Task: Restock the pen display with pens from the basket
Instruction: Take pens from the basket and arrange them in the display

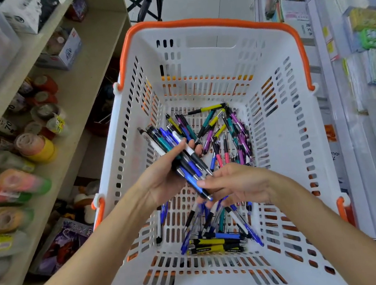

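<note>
While the left hand grips a bundle of pens, the right hand pinches one—over the slotted plastic basket.

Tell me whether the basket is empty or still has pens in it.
Not empty. Loose pens lie scattered on the basket floor, besides the bunch held in the left hand.

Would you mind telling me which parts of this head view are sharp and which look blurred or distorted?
Head view: the white slotted plastic basket and the bundle of blue and black pens are sharp; the wooden shelves on the left and the white racks on the right are smeared, and wide-angle distortion bows straight edges.
</note>
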`<state>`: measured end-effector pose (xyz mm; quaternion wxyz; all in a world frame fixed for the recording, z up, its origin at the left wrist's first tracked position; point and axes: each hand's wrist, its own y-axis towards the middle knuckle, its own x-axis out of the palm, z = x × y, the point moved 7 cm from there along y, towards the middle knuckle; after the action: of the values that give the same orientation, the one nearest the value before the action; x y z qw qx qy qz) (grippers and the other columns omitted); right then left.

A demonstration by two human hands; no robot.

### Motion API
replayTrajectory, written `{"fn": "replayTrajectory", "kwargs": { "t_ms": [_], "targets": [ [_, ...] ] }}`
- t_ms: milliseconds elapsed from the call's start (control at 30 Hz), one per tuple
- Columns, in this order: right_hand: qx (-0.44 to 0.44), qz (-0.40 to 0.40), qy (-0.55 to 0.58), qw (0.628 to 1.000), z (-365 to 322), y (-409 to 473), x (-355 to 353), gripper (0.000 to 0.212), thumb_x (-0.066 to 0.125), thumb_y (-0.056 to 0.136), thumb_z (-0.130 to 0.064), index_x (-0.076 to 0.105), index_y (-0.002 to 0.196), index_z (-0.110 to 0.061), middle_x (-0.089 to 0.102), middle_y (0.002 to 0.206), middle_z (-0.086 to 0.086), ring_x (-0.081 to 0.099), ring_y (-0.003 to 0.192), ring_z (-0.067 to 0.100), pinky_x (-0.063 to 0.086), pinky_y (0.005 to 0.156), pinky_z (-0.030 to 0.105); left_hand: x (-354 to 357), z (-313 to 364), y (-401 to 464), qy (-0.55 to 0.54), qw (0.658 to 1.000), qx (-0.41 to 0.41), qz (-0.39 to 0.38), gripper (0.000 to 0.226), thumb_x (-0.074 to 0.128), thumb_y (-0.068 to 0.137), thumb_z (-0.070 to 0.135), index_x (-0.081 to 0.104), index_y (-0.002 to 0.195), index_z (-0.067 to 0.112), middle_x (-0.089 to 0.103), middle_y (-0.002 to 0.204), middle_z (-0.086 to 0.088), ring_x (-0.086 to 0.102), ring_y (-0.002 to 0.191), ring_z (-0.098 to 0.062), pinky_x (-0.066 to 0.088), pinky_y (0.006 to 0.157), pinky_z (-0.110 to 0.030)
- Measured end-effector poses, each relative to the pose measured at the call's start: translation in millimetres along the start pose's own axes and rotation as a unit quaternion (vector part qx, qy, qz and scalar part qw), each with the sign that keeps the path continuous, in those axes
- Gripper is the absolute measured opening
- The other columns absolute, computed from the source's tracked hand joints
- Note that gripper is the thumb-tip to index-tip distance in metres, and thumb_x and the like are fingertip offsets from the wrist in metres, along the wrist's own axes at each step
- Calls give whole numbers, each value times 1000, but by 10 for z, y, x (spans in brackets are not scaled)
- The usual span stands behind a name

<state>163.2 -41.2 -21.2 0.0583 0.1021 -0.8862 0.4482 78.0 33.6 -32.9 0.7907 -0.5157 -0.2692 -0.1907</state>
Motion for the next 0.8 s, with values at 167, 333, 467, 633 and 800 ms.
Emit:
{"fn": "replayTrajectory", "kwargs": {
  "t_ms": [167, 333, 467, 633, 800],
  "targets": [
    [9, -49, -70, 996, -97, -152, -130, 19, 65, 86, -23, 70, 101, -11, 73, 89, 6, 65, 68, 10, 47, 50, 12, -13, 64, 8, -7, 1000, 20, -13, 26, 59, 90, 18, 63, 114, 9, 71, 97, -6, 70, 87, -15, 53, 90, -37],
    [-21, -80, -145, 986, -135, -285, -183, 13, 65, 85, -26, 74, 87, -16, 62, 67, -2, 43, 56, 8, 31, 49, 13, -79, 89, 44, 84, 996, 22, -7, 25, 58, 92, 20, 61, 116, 10, 68, 96, -4, 67, 85, -15, 56, 85, -37],
    [-42, -44, -118, 991, -189, -307, -346, 28, 61, 89, -29, 70, 98, -5, 39, 59, -4, 29, 52, 7, 26, 53, 18, -77, -71, 3, 253, 965, -64, -24, 16, 57, 93, 26, 61, 99, 12, 61, 81, 0, 56, 68, -10, 50, 68, -24],
    [21, 19, -183, 983, -65, -278, -503, 27, 60, 91, -21, 70, 103, 1, 47, 54, -6, 29, 48, 8, 25, 50, 17, -39, -233, -60, 404, 907, -116, -33, 18, 58, 93, 26, 61, 102, 10, 65, 67, 6, 59, 59, -7, 50, 64, -20],
    [-12, 87, -125, 988, -138, -262, -565, 27, 71, 78, -32, 71, 90, -8, 67, 65, -2, 48, 48, 3, 37, 54, 16, 19, -337, -137, 463, 866, -161, -96, 24, 59, 92, 27, 63, 107, 9, 71, 94, -4, 67, 83, -15, 55, 84, -30]
  ]
}}
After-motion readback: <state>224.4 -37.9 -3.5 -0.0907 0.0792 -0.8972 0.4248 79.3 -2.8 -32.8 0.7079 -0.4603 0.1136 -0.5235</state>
